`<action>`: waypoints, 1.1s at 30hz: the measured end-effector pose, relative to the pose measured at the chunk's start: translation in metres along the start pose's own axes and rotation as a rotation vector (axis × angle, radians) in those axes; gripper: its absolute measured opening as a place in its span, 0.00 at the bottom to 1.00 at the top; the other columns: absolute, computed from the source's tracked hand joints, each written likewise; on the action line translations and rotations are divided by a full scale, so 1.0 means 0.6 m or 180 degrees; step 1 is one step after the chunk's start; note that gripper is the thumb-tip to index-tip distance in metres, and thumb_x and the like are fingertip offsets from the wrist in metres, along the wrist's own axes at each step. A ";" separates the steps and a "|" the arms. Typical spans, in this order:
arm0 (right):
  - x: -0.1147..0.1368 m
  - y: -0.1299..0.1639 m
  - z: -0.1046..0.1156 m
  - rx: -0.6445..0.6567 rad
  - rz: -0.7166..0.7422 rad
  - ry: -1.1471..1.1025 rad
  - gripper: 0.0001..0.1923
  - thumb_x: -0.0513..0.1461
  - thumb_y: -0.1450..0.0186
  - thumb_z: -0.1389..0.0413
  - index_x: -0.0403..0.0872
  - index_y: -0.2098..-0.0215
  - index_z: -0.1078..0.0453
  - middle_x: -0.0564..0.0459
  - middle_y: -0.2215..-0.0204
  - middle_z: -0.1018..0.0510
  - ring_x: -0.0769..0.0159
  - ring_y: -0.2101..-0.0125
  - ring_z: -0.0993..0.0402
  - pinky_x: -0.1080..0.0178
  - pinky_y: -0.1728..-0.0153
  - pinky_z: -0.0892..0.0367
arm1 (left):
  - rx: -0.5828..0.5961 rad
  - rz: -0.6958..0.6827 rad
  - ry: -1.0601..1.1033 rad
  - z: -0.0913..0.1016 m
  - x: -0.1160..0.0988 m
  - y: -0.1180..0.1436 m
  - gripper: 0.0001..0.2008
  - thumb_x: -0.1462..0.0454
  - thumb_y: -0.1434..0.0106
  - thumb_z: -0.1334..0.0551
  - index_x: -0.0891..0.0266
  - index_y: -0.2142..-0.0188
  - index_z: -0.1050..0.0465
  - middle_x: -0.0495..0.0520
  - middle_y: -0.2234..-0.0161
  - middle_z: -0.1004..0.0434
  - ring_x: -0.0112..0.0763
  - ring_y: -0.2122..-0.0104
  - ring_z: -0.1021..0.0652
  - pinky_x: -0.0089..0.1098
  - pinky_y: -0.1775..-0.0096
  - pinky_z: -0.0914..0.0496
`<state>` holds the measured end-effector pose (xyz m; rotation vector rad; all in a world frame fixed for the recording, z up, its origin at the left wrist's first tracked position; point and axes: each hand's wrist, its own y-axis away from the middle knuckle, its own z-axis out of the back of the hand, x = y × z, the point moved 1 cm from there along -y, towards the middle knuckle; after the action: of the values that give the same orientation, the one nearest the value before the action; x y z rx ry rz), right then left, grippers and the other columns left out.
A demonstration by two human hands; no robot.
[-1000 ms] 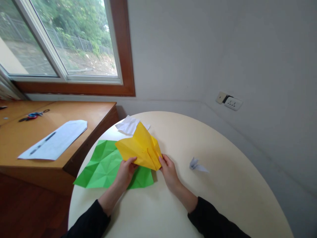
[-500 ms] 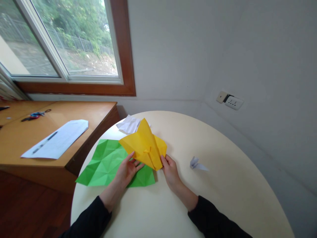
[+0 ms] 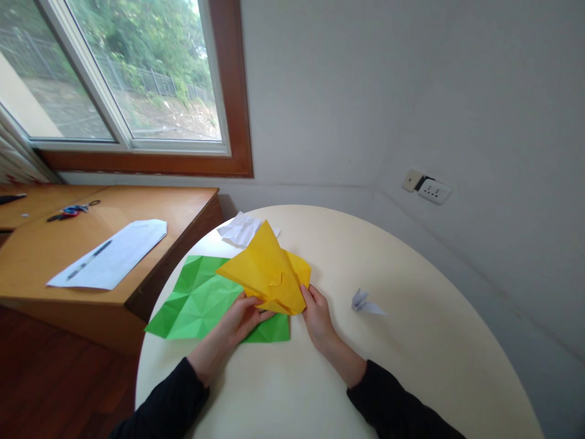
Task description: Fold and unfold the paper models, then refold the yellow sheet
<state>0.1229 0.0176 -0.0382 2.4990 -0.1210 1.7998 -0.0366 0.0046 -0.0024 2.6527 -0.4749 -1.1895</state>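
yellow folded paper [image 3: 261,259] is up over the round table [image 3: 411,366], partly covering the creased green sheet [image 3: 194,302]; right hand [image 3: 319,314] pinches its right edge, thumb on top; left hand [image 3: 241,315] loosely curled at its lower-left edge, fingers partly hidden, can't tell if gripping; small folded white piece [image 3: 363,303] lies right of right hand

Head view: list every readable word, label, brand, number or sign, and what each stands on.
No text can be read.
White paper sheet on the brown wooden desk: any print too faint to read.
White plastic wall socket: any marking too small.
Yellow folded paper: none visible.
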 end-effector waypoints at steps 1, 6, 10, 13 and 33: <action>0.000 0.000 0.000 -0.0007 -0.0011 -0.0021 0.20 0.53 0.44 0.43 0.47 0.63 0.31 0.53 0.74 0.24 0.63 0.70 0.29 0.64 0.73 0.36 | 0.0070 0.0023 -0.0003 -0.001 0.001 0.001 0.16 0.73 0.55 0.38 0.60 0.65 0.27 0.56 0.57 0.22 0.45 0.59 0.22 0.46 0.56 0.27; -0.002 -0.002 0.000 -0.0078 -0.0040 -0.0098 0.20 0.53 0.45 0.43 0.47 0.63 0.30 0.53 0.73 0.24 0.63 0.70 0.29 0.64 0.72 0.36 | 0.0350 0.0171 -0.0206 -0.001 0.008 0.005 0.16 0.72 0.52 0.36 0.62 0.62 0.27 0.60 0.58 0.22 0.47 0.57 0.23 0.44 0.54 0.27; -0.003 -0.004 0.002 -0.0128 -0.0073 -0.0156 0.20 0.53 0.46 0.42 0.46 0.64 0.30 0.54 0.74 0.23 0.63 0.71 0.29 0.65 0.73 0.36 | 0.0394 0.0295 -0.0262 0.002 0.013 0.004 0.18 0.73 0.56 0.32 0.64 0.62 0.26 0.59 0.57 0.22 0.46 0.54 0.24 0.41 0.51 0.29; -0.001 -0.003 0.001 -0.0159 -0.0117 -0.0238 0.20 0.52 0.47 0.41 0.46 0.65 0.29 0.54 0.75 0.23 0.64 0.72 0.29 0.65 0.74 0.37 | 0.0478 0.0383 -0.0291 0.002 0.013 0.005 0.23 0.73 0.57 0.30 0.66 0.59 0.27 0.60 0.56 0.23 0.45 0.52 0.25 0.40 0.48 0.33; 0.018 -0.004 -0.006 -0.0443 -0.0555 -0.1151 0.12 0.43 0.49 0.40 0.46 0.68 0.28 0.53 0.69 0.20 0.62 0.67 0.26 0.63 0.67 0.31 | 0.0663 0.0363 -0.0948 0.019 0.021 0.004 0.21 0.69 0.58 0.28 0.67 0.61 0.25 0.61 0.58 0.21 0.43 0.56 0.23 0.36 0.53 0.30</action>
<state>0.1232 0.0198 -0.0270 2.6124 -0.0404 1.2209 -0.0375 -0.0026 -0.0178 2.5774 -0.8293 -1.5844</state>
